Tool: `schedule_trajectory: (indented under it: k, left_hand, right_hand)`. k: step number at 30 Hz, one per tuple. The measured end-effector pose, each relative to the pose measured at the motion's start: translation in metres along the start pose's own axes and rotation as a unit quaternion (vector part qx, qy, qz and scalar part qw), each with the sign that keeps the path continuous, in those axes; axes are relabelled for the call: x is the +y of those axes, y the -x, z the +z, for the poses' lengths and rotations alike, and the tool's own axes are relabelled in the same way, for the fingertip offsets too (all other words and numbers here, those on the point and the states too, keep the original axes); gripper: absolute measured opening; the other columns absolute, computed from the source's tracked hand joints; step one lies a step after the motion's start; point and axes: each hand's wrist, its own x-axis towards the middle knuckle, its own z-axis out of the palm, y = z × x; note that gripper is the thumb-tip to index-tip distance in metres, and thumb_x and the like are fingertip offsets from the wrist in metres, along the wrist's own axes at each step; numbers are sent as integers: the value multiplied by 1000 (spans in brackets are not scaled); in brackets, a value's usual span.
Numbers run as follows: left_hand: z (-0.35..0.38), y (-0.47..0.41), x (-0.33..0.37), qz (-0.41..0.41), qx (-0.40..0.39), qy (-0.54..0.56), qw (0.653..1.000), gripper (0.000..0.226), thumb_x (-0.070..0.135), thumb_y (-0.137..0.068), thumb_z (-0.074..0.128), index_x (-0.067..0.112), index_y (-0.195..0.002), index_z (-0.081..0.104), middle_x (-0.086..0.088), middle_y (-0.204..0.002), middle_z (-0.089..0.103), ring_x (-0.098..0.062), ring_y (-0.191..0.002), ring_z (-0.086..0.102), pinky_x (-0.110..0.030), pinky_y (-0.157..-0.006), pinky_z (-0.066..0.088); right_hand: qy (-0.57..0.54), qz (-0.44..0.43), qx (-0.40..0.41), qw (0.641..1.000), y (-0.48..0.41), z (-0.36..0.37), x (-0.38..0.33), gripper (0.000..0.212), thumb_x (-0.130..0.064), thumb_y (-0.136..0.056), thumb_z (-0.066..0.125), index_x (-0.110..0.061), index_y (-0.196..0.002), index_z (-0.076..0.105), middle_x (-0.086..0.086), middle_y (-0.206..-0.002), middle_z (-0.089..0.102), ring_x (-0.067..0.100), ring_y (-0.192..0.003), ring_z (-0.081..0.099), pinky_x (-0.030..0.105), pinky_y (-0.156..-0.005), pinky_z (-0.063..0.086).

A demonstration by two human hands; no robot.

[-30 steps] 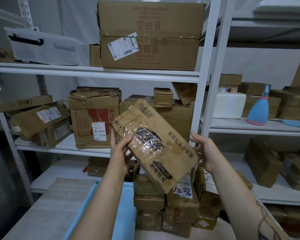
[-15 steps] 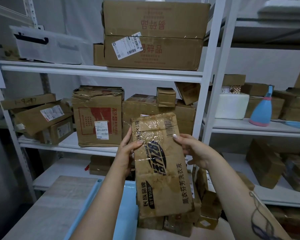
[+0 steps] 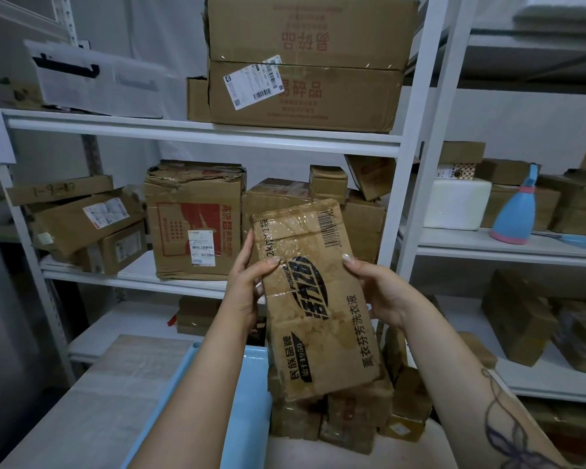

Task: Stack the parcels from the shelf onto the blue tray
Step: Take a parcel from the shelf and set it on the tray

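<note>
A flat brown cardboard parcel [image 3: 315, 299] with black print and a barcode hangs upright in front of me, over the stack of parcels [image 3: 349, 418] on the blue tray [image 3: 247, 384]. My left hand [image 3: 247, 289] grips its left edge, thumb across the front. My right hand [image 3: 379, 292] grips its right edge the same way. The parcel's lower end covers the top of the stack. More parcels [image 3: 193, 225] stand on the white shelf [image 3: 132, 275] behind.
The tray lies on a pale wooden table [image 3: 92, 401]. A large box [image 3: 305, 59] fills the upper shelf. White posts [image 3: 416, 147] split the racks. On the right rack stand a white box [image 3: 457, 204], a blue spray bottle [image 3: 515, 211] and more parcels [image 3: 518, 319].
The parcel has turned from tilted to upright, long side vertical, and come down over the stack. My right hand moved in from the side onto its right edge.
</note>
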Motion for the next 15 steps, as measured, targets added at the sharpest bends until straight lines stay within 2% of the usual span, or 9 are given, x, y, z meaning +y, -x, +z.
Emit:
schedule_trajectory:
  k: [3, 5, 8, 9, 11, 12, 14, 15]
  left_hand:
    - [1, 1, 1, 6, -16, -6, 1000, 97, 26, -49, 77, 35, -139, 42, -6, -127, 62, -30, -112, 61, -49, -95, 48]
    - [1, 2, 0, 2, -27, -6, 1000, 96, 26, -52, 77, 36, -140, 40, -6, -126, 63, -29, -111, 62, -48, -95, 48]
    - [2, 1, -3, -17, -32, -16, 999, 83, 26, -64, 71, 37, -140, 39, -4, -128, 61, -28, -118, 57, -52, -102, 42]
    - [2, 1, -2, -25, -31, -22, 999, 80, 27, -66, 70, 37, -139, 40, -3, -128, 61, -27, -118, 56, -53, -103, 41]
    - [3, 1, -2, -40, -29, -29, 998, 72, 29, -71, 71, 36, -137, 42, -3, -127, 62, -25, -116, 57, -51, -99, 41]
    - [3, 0, -2, -45, -27, -28, 998, 65, 29, -76, 69, 34, -136, 44, -3, -124, 63, -23, -111, 59, -49, -96, 43]
    - [5, -1, -1, -45, -21, -31, 998, 51, 29, -85, 62, 28, -135, 48, 0, -109, 67, -17, -95, 63, -39, -81, 50]
    - [6, -1, 0, -42, -15, -38, 998, 47, 29, -88, 59, 24, -134, 49, 2, -103, 68, -13, -88, 63, -34, -73, 50]
  right_hand:
    - [-17, -3, 7, 1000, -3, -1, 2, 48, -52, -63, 69, -20, -99, 69, 11, -107, 66, 38, -118, 53, 56, -104, 35]
    - [-20, -5, 19, 1000, -3, 0, 1, 50, -53, -61, 71, -20, -98, 70, 12, -108, 65, 39, -118, 53, 55, -106, 35]
    - [-34, -9, 27, 999, -5, 1, 1, 55, -56, -62, 72, -18, -102, 68, 14, -109, 68, 36, -112, 58, 51, -104, 39]
    - [-46, -8, 25, 999, -4, 2, 0, 49, -53, -68, 71, -17, -101, 67, 13, -104, 70, 33, -104, 62, 48, -99, 45]
    - [-90, -11, 5, 996, -1, 3, -5, 30, -40, -81, 64, -13, -95, 67, 11, -88, 72, 26, -81, 68, 37, -77, 55]
    - [-102, -13, 4, 995, 0, 4, -8, 28, -36, -84, 63, -11, -95, 66, 10, -83, 72, 23, -73, 69, 33, -67, 56]
    - [-100, -36, 31, 994, -1, 5, -13, 36, -33, -81, 67, -6, -105, 63, 11, -85, 73, 21, -68, 71, 29, -57, 57]
    - [-94, -52, 55, 993, -2, 8, -15, 48, -36, -76, 72, -6, -112, 60, 12, -92, 72, 21, -72, 72, 30, -58, 58]
